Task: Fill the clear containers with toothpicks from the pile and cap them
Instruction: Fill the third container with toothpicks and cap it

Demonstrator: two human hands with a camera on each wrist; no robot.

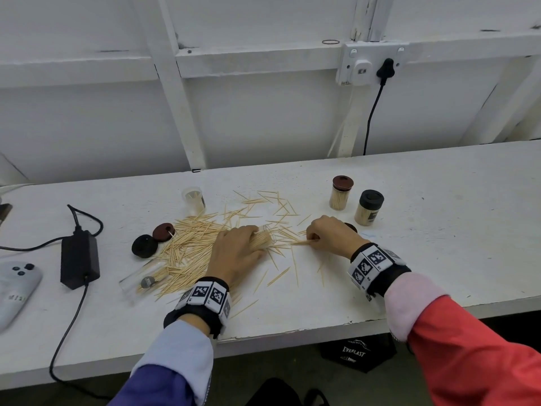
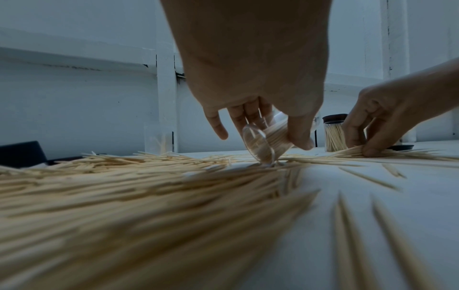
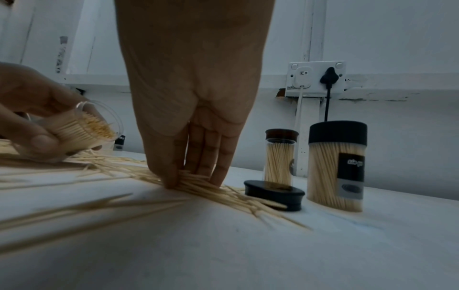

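The clear jar [image 1: 265, 237] is lying tilted on the white table [image 1: 424, 259], in the middle of the toothpick pile [image 1: 190, 244] — it is nearly full of sticks. The left hand [image 1: 234, 253] is wrapping its fingers and thumb around it, with the open mouth pointing at the right hand [image 1: 330, 235]. That hand is pinching a small bunch of toothpicks [image 1: 301, 243] against the table. Just beside it a black cap [image 3: 274, 194] is lying flat. Behind it two capped jars are standing up full — a brown-lidded one [image 1: 341, 193] and a black-lidded one [image 1: 369, 208].
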